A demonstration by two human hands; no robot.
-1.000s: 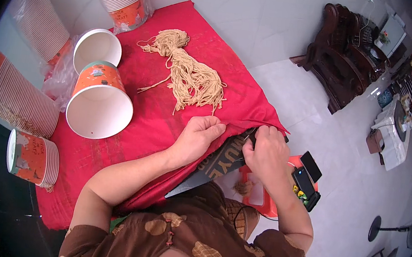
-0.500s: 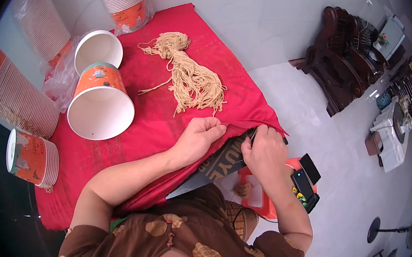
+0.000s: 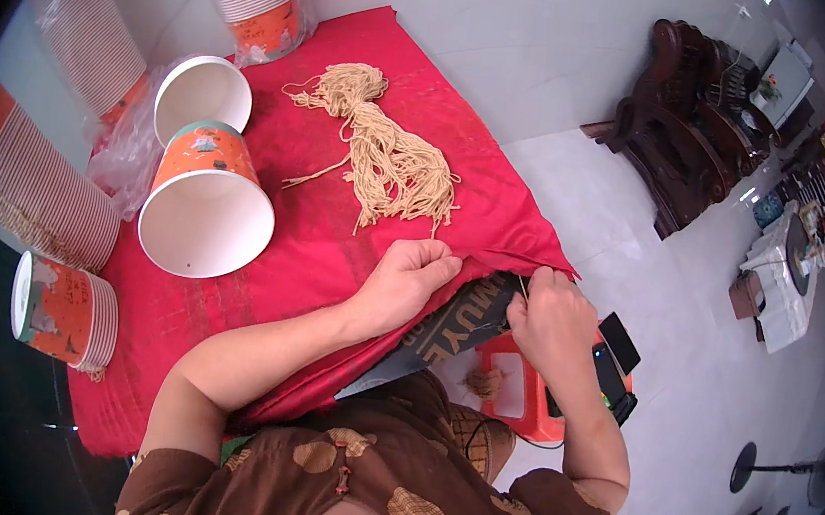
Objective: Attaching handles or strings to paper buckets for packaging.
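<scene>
A tan bundle of string (image 3: 398, 155) lies on the red cloth (image 3: 316, 268) that covers the table. One loose strand runs from its near end down to my left hand (image 3: 405, 282), whose thumb and forefinger are pinched together at the cloth's near edge. Farther right, by the cloth's corner, my right hand (image 3: 557, 318) is closed, with a thin pale strand showing beside its fingertips. The cloth edge is bunched between the two hands, and a dark printed board (image 3: 455, 327) shows beneath it.
Two orange paper buckets, one upper (image 3: 203, 100) and one nearer (image 3: 207, 221), lie left of the string. Stacked buckets (image 3: 65, 312) line the left side. Beyond my right hand stands a red-orange stool (image 3: 542, 412) with phones (image 3: 619, 345). A dark wooden chair (image 3: 672, 134) is farther off.
My right hand has moved slightly right and down, away from my left, and more of the strand at its fingertips shows. The left hand has shifted only a little, with the view.
</scene>
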